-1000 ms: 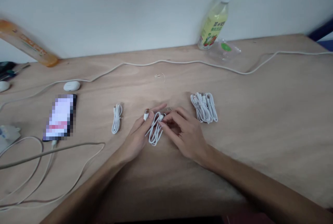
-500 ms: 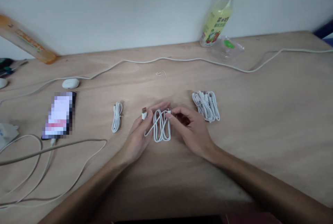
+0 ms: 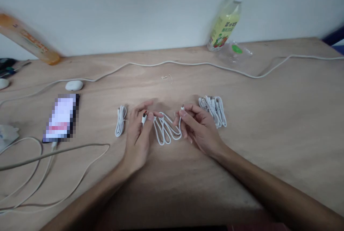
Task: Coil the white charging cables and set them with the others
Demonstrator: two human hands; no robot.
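A white USB cable (image 3: 167,138) hangs in loose loops between my two hands, a little above or on the table; I cannot tell which. My left hand (image 3: 138,134) holds it near the USB-A plug, which sticks up by the thumb. Between the thumb and fingers of my right hand (image 3: 201,129) is the small plug at the other end, its metal tip upward. One coiled white cable (image 3: 120,120) lies left of my left hand. Several more coiled cables (image 3: 214,111) are stacked just behind my right hand.
A phone (image 3: 61,118) with a charging lead and a white earbud case (image 3: 74,85) lie at left. A long white cord (image 3: 150,65) crosses the table's back. Thin tie scraps (image 3: 167,77) lie ahead. A yellow bottle (image 3: 225,27) and an orange bottle (image 3: 34,43) stand by the wall.
My hands have moved apart, and the cable's loops have spread wider between them. My right hand has drawn the small plug to the right, away from the loops.
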